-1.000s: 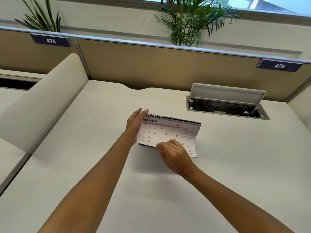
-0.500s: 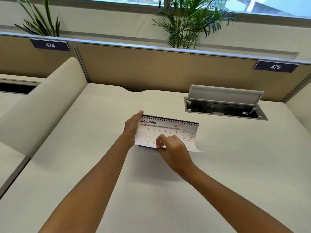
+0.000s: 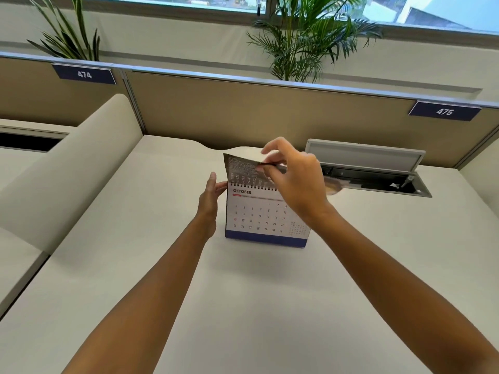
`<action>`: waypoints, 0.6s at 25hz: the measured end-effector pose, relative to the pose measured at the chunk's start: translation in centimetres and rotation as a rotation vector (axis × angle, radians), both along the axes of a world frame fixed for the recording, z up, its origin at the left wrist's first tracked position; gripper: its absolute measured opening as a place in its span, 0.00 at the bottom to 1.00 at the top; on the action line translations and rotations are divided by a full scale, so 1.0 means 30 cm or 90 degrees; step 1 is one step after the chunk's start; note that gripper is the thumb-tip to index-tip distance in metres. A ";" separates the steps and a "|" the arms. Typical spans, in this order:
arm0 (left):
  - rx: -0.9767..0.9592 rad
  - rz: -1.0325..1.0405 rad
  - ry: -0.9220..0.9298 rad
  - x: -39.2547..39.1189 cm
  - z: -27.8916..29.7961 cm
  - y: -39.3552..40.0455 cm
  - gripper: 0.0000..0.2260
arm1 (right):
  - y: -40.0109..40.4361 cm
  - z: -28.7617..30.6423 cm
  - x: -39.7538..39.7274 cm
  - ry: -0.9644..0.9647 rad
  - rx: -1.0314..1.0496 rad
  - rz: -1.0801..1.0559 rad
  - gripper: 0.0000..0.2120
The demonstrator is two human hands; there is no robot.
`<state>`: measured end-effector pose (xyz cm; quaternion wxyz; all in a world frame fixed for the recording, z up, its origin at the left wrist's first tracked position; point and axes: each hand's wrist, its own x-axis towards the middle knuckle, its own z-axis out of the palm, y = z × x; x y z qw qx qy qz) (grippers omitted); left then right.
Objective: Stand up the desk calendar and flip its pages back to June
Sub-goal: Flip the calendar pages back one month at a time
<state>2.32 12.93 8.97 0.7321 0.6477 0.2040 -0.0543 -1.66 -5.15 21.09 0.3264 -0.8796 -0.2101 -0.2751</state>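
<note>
As right hand (image 3: 297, 182) pinches curled page (image 3: 240, 166), wire-bound calendar (image 3: 259, 214) stands.

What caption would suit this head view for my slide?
The left hand steadies the standing desk calendar, open at October, while the right hand pinches a lifted page.

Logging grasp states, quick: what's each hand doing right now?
Left hand: open, fingers steadying the calendar at its left edge.
Right hand: pinching the lifted page above the spiral.

Reads "OCTOBER" atop the desk calendar (image 3: 259, 214), dates 1 to 31 beneath; "474" on the left blue plate (image 3: 84, 74), "475" on the right blue plate (image 3: 444, 112).
</note>
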 end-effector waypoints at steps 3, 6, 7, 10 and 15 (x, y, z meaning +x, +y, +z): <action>-0.011 0.000 -0.008 -0.006 0.017 -0.013 0.28 | 0.000 0.047 0.035 0.015 0.022 0.002 0.12; -0.080 -0.048 -0.047 -0.022 0.037 -0.031 0.26 | 0.001 0.067 0.066 0.025 0.029 -0.006 0.13; -0.107 -0.071 -0.063 -0.025 0.039 -0.037 0.29 | 0.000 0.068 0.079 0.028 0.031 -0.008 0.13; -0.140 -0.109 -0.094 -0.026 0.037 -0.056 0.32 | -0.006 0.059 0.127 0.028 0.038 -0.024 0.13; -0.046 -0.099 -0.115 -0.024 -0.010 -0.061 0.21 | -0.025 0.018 0.237 0.045 0.012 -0.048 0.14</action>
